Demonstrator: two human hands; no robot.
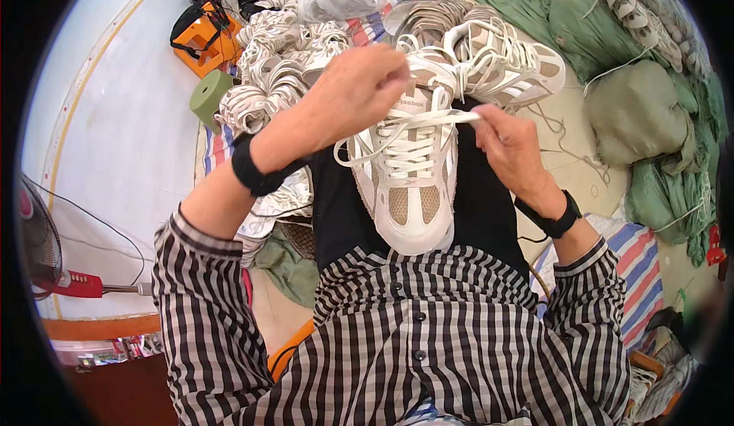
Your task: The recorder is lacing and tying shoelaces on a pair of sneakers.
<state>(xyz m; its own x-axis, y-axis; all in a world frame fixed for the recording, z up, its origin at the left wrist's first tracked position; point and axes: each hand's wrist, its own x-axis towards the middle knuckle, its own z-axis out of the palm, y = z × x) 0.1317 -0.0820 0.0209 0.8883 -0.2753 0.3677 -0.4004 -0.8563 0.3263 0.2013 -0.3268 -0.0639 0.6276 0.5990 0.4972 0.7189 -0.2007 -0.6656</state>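
Observation:
A beige and white sneaker rests on my dark-clad lap, its toe pointing toward me. White shoelaces criss-cross its tongue, and a loose loop hangs over its left side. My right hand, right of the shoe's collar, pinches a lace stretched across from the lacing. Above the shoe's upper left is my left hand, its fingers curled closed and slightly blurred. Whatever it may hold is hidden. Just beyond my hands lies another matching laced sneaker, tilted on its side.
Bundles of pale shoe parts are heaped at the far left, near an orange plastic stool and a green roll. Green sacks line the right. A fan stands at the left edge. Striped sheeting covers part of the floor.

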